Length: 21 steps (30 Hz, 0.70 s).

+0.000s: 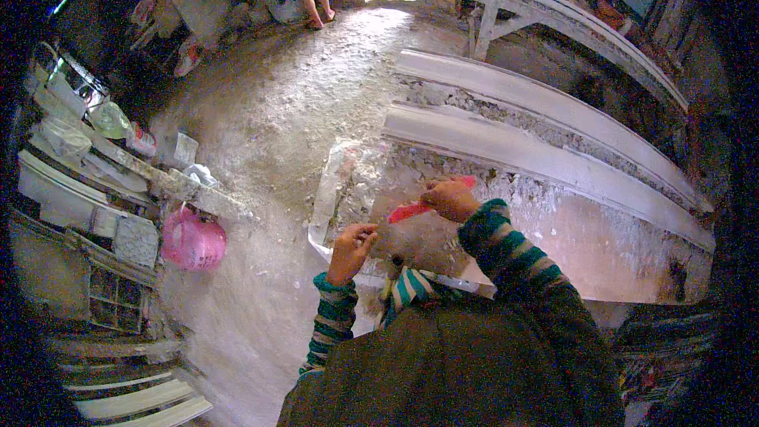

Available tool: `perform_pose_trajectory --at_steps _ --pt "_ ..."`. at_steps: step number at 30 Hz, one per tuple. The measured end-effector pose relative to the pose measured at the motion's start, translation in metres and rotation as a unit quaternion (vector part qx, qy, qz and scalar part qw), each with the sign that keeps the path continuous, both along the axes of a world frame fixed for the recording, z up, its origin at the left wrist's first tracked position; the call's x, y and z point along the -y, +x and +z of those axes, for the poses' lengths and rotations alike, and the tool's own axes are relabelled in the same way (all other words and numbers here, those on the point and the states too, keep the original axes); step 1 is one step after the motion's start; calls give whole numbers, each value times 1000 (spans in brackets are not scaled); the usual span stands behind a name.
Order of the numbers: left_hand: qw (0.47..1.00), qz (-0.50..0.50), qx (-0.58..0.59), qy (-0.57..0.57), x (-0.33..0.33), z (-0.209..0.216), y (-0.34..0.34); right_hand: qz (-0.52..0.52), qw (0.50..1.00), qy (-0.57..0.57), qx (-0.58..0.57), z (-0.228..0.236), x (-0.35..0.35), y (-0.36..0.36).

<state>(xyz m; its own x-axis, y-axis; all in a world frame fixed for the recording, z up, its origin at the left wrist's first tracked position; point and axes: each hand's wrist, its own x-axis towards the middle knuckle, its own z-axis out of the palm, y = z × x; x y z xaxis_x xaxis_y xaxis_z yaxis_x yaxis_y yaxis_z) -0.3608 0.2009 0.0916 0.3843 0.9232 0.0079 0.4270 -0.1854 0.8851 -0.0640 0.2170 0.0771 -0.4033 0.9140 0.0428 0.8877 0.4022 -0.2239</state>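
Note:
My right hand [452,201] is closed around a flat, bright red strip-shaped tool [408,211], which sticks out on both sides of the fist. It is held over the near left part of a worktable [589,241] smeared with white residue. Left of it, above the table's near left corner, my left hand [353,251] has its fingers curled together in a pinch. Whatever may be between those fingertips is too small to make out. Both wrists are in green and grey striped sleeves.
Two long white moulded strips [545,156] lie along the table's far side, with crumbly white debris between them. A pink bucket [194,240] hangs at the left near cluttered shelves. A white bench [581,16] stands at the far right. Someone's bare legs [313,0] show beside the bright doorway.

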Motion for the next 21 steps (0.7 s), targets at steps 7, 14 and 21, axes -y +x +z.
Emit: perform_pose_trajectory --at_steps 7,14,21 --pt "994 -37 52 -87 19 -6 8 25 985 -168 25 -4 88 50" --pt "976 -101 12 191 -10 -7 49 42 979 -170 105 -47 -4 1" --pt "994 -25 -26 102 -54 -10 30 139 983 100 65 -27 -70 -86"
